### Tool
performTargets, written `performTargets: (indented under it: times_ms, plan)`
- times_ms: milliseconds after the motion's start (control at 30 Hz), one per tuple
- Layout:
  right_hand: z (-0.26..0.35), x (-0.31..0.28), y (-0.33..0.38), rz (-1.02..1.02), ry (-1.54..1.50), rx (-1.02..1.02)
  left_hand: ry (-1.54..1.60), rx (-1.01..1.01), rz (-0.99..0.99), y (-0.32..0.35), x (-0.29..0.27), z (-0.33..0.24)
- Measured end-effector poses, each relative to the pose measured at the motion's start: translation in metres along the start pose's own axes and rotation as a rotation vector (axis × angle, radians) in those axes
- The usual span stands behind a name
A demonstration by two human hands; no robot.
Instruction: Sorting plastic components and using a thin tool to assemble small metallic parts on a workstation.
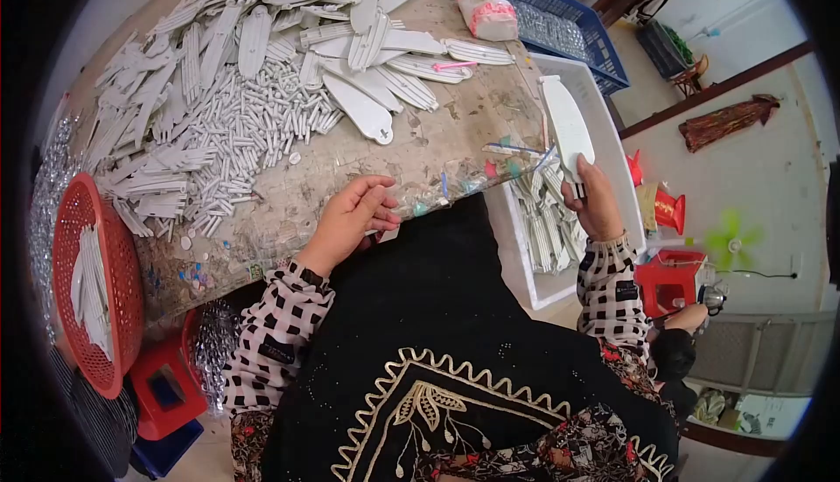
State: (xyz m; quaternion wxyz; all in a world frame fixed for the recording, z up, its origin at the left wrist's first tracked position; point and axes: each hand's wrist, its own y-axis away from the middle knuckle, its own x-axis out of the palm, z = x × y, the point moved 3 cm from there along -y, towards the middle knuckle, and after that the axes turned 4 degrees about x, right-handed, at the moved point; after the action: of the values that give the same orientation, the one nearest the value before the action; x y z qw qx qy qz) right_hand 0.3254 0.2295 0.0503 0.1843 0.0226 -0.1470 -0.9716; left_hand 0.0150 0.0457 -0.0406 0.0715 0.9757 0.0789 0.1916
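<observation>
the right hand (598, 204) pinched a white plastic strip (569, 123) by its near end, apparently to leave its length free, above the white box (514, 250), which stood beside the table (464, 130), probably for easy reach. the left hand (348, 220), loosely curled, showed nothing held near the table's front edge; bare table surface separated it from the heaped strips (254, 40).

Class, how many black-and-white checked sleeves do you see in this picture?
2: the left sleeve, with the left hand near the table; the right sleeve, with the right hand holding a flat white piece over the white tub.
</observation>
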Motion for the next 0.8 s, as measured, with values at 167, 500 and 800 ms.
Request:
performTargets:
  times_ms: [167,500,800]
  plan:
    - [-0.012,-0.014,0.002,0.103,-0.149,0.016,0.006,0.0,-0.002,0.0,-0.002,0.002]
    - [-0.007,-0.123,-0.051,-0.701,1.61,-0.338,0.024,0.014,0.04,0.0,-0.004,0.004]
    - [0.042,0.177,-0.105,0.099,1.085,-1.05,-0.007,0.057,0.022,0.006,-0.006,0.008]
